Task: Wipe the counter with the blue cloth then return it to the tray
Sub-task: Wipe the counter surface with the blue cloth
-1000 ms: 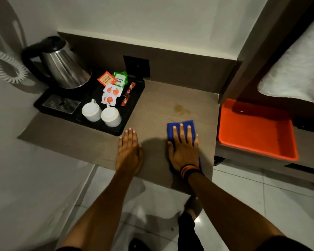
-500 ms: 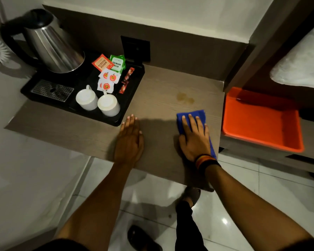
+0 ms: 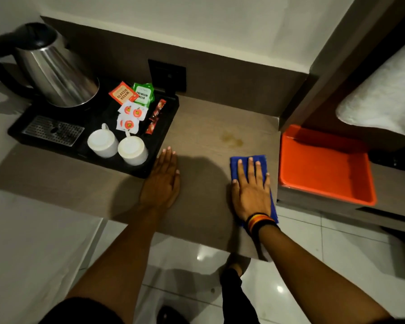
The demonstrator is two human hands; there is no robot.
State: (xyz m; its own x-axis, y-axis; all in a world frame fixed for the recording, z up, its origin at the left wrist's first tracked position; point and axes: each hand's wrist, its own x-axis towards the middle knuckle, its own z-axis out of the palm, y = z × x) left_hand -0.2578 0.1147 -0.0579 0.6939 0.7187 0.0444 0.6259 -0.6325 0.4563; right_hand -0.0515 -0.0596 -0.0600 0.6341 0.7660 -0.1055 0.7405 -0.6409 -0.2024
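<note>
Steel kettle (image 3: 56,73) on black tray (image 3: 166,127), two upturned white cups (image 3: 117,146), tea sachets (image 3: 133,101), brownish stain (image 3: 232,139)

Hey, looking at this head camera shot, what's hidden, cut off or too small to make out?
- Blue cloth: mostly covered by the right hand, so its full outline is hidden.
- Kettle: its handle runs off the left edge.
- White sachets: print too small to read.
- Orange tray: far corner in shadow under the white bedding.
- Counter beneath the left hand: covered.
</note>
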